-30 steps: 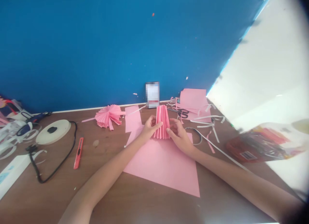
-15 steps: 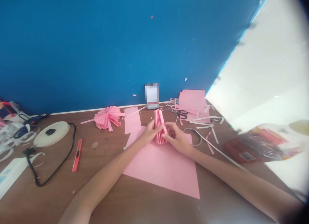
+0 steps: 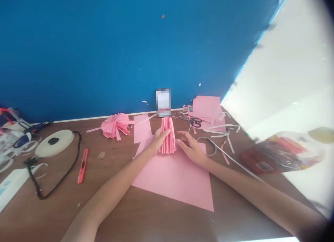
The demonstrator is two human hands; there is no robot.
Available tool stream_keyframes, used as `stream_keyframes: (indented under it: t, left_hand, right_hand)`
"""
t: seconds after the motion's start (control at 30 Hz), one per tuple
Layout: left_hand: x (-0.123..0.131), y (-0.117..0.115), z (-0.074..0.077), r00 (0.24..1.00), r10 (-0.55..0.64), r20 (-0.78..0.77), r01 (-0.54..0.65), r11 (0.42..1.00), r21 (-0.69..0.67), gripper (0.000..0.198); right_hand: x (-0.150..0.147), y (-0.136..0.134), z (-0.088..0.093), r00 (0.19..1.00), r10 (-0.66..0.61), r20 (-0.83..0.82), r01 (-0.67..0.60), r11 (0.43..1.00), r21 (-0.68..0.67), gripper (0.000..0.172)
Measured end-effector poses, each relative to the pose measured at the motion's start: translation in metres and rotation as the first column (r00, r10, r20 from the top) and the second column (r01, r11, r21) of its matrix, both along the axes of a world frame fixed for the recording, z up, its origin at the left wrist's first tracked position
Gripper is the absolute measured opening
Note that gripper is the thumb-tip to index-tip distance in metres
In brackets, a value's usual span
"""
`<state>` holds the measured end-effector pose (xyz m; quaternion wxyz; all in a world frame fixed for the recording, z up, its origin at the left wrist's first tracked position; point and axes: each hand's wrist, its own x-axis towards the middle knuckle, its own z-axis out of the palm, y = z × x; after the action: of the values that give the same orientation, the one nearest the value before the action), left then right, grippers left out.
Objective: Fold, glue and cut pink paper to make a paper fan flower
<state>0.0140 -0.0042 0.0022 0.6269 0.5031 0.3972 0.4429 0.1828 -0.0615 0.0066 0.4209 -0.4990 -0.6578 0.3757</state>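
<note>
A strip of pink paper folded into accordion pleats [image 3: 168, 141] stands upright in my left hand [image 3: 158, 139], whose thumb lies across its front. To the right of the pleats is my right hand [image 3: 191, 146], apart from them, with its fingers loosely bent and nothing visible between them. Beneath both hands a large pink sheet [image 3: 174, 183] lies flat on the brown table. A pleated pink paper fan [image 3: 115, 126], opened into a rounded shape, rests farther back on the left, with a smaller pink paper piece [image 3: 142, 129] beside it.
A red box cutter [image 3: 82, 166], a black cable [image 3: 62, 183] and a white round lid-like disc [image 3: 55, 143] lie left. Black-handled scissors [image 3: 195, 122], pink sheets [image 3: 206, 106] and paper strips are at the back right. A blurred screen [image 3: 163, 103] leans against the blue wall.
My right hand has let go of the pleated paper and is now apart from it. The pleats have shifted slightly left in my left hand and spread a little wider.
</note>
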Motion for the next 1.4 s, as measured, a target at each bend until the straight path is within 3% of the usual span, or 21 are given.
stream_keyframes:
  t: [0.3,0.5,0.87,1.1,1.4]
  left_hand:
    - [0.003,-0.008,0.005,0.971,-0.106,-0.215,0.147,0.972,0.184,0.037]
    - [0.005,-0.009,0.007,0.969,-0.138,-0.207,0.187,0.953,0.238,0.038]
    - [0.003,-0.009,0.007,0.968,-0.184,-0.172,0.194,0.980,0.041,0.045]
    - [0.002,-0.007,0.008,0.966,-0.180,-0.186,0.211,0.964,0.165,0.047]
    - [0.002,-0.006,0.008,0.971,-0.193,-0.138,0.208,0.973,0.099,0.048]
  right_hand:
    - [-0.002,0.005,-0.004,0.996,-0.004,-0.086,0.007,0.999,0.040,0.026]
    - [-0.001,0.006,-0.006,0.981,0.042,-0.188,-0.047,0.999,-0.024,0.025]
    - [0.000,0.006,-0.007,0.953,0.096,-0.288,-0.113,0.993,-0.044,0.028]
    - [0.000,0.009,-0.010,0.934,0.093,-0.346,-0.117,0.992,-0.050,0.023]
    - [0.000,0.007,-0.008,0.934,0.041,-0.354,-0.068,0.996,-0.064,0.018]
